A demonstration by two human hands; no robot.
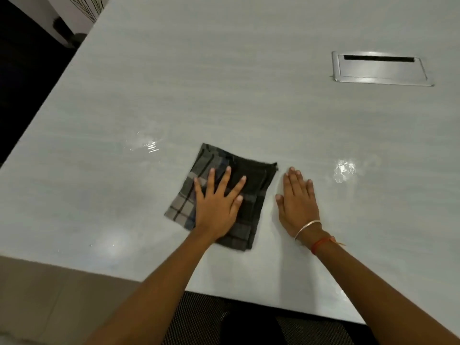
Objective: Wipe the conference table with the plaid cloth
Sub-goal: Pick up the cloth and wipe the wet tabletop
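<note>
A folded grey and black plaid cloth [251,180] lies flat on the pale grey conference table [224,95], near its front edge. My left hand [217,205] lies on the cloth with straight, spread fingers pressing it down. My right hand [297,204] rests flat on the bare tabletop just right of the cloth, fingers straight and together, apart from the fabric. A bangle and a red thread circle the right wrist.
A metal cable hatch [380,68] with a dark slot is set into the table at the far right. Glossy wet-looking patches [344,170] shine right and left of the cloth. A dark mesh chair seat [206,322] shows below the front edge. The table's left edge drops to a dark floor.
</note>
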